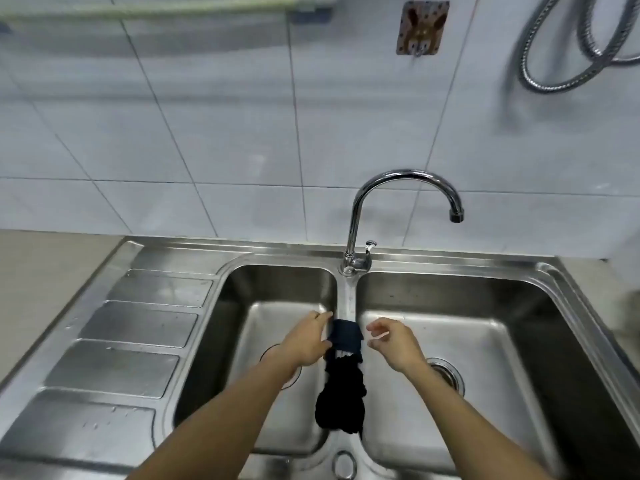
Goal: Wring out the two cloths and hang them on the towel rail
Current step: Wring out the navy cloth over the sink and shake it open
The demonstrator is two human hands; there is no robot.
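A dark navy cloth (343, 386) hangs bunched over the divider (347, 299) between the two sink basins. My left hand (304, 341) pinches its upper left edge. My right hand (394, 342) hovers just to the right of the cloth with fingers curled and apart, holding nothing. The towel rail (149, 10) is a pale bar on the tiled wall at the top left, blurred. I see only one cloth.
A steel double sink (485, 265) has a ribbed drainboard (138, 327) on its left. The gooseneck tap (398, 178) points over the right basin. A wall hook (422, 27) and a metal shower hose (568, 64) hang on the tiles.
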